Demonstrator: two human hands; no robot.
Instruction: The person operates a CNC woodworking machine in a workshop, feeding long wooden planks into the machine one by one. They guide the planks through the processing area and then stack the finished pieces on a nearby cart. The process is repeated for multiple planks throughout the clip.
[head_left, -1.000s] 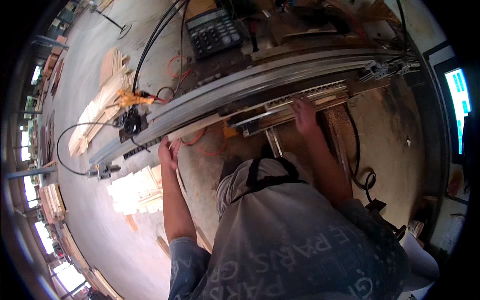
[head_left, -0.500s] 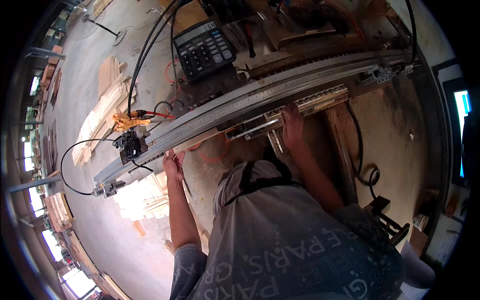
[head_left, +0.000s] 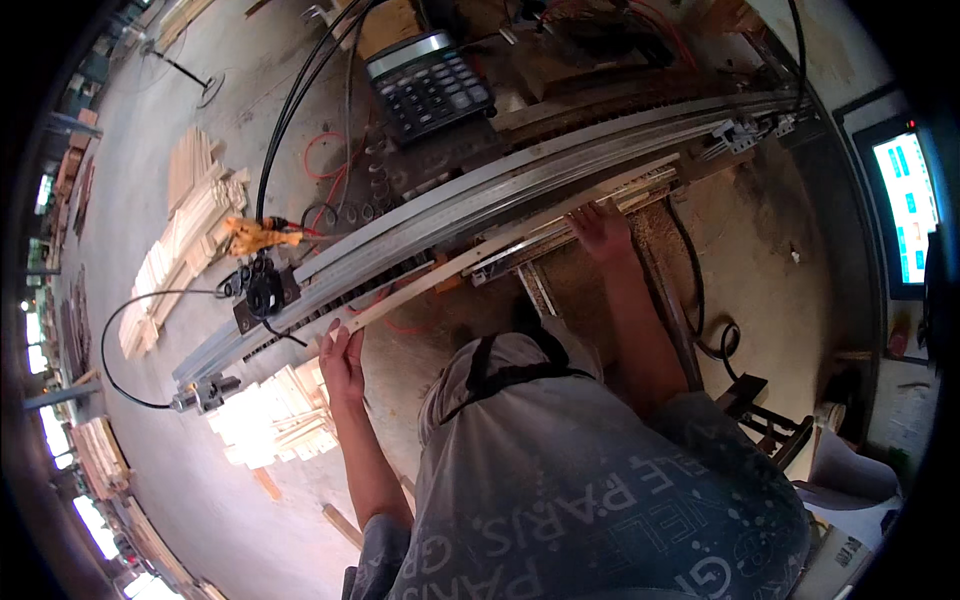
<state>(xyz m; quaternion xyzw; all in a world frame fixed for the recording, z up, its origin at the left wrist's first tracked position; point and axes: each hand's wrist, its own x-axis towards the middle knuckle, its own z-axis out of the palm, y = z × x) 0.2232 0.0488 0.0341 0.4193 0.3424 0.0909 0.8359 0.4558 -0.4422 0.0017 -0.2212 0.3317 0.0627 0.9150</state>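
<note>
A long, narrow strip of pale wood (head_left: 455, 268) runs slantwise from lower left to upper right along the near side of the machine. Its left end sits between the fingertips and thumb of my left hand (head_left: 343, 368), which is closed on it. Further right, my right hand (head_left: 602, 238) rests with fingers stretched out at the near edge of the strip, over a slotted metal bed (head_left: 525, 252). Beyond the strip lies a long grey metal rail (head_left: 480, 180) with ruler-like markings.
A large black calculator (head_left: 432, 90) lies beyond the rail. Left of it hang black cables, and a clamp-like device (head_left: 263, 292) sits on the rail's left part. Pale boards (head_left: 180, 260) are stacked on the floor. A lit screen (head_left: 905, 210) stands at far right.
The wood strip now extends much further right along the metal bed, past my right hand. My hands stay near the same places. The view has shifted, showing more of the screen.
</note>
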